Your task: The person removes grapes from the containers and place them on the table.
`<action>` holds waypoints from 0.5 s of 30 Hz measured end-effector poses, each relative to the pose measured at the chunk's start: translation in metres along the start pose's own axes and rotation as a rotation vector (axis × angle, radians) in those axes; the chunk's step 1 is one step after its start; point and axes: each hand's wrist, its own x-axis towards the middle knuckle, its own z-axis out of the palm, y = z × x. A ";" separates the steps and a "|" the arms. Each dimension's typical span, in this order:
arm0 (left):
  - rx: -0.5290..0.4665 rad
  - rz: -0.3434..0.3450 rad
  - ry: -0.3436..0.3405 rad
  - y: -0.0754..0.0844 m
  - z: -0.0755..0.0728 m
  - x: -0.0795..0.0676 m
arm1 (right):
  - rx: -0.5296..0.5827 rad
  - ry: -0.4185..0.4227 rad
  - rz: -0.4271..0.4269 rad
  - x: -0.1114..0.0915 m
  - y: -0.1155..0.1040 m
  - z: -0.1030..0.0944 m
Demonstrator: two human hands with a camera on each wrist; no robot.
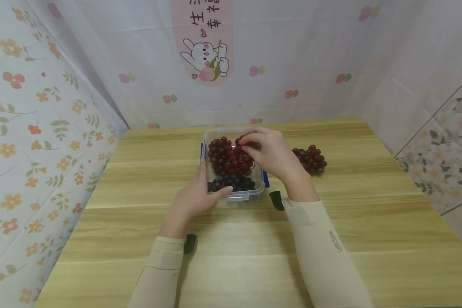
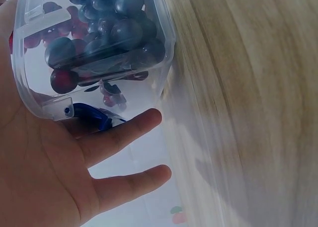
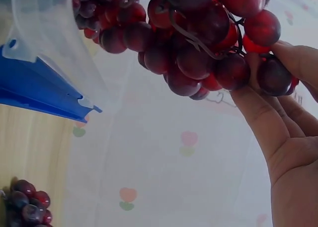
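A clear plastic box (image 1: pixel 262 185) with blue side latches (image 3: pixel 44 90) stands on the table. Dark purple grapes (image 1: pixel 235 182) lie at its near end, and a reddish bunch (image 1: pixel 218 156) is at its far left. My right hand (image 1: pixel 271 152) is over the box's right side, thumb and fingers pinching the end of a bunch of red grapes (image 3: pixel 186 63). At the near left corner, my left hand (image 1: pixel 194 194) braces the box, its thumb over the front rim and fingers along the left wall. Two of its fingers (image 2: pixel 121 140) stretch out straight in the left wrist view.
Another bunch of dark red grapes (image 1: pixel 313 160) lies on the wooden table (image 1: pixel 146 179) to the right of the box. A printed white curtain (image 1: pixel 292 55) hangs behind the table, and a floral cloth (image 1: pixel 34 141) hangs at the left.
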 end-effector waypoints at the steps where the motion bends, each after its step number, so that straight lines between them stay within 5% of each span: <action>1: 0.001 0.001 0.002 -0.001 0.000 0.000 | 0.001 0.011 0.008 -0.001 0.000 0.000; 15: 0.000 -0.009 -0.004 0.002 -0.001 -0.001 | 0.066 0.183 -0.001 -0.015 0.006 -0.013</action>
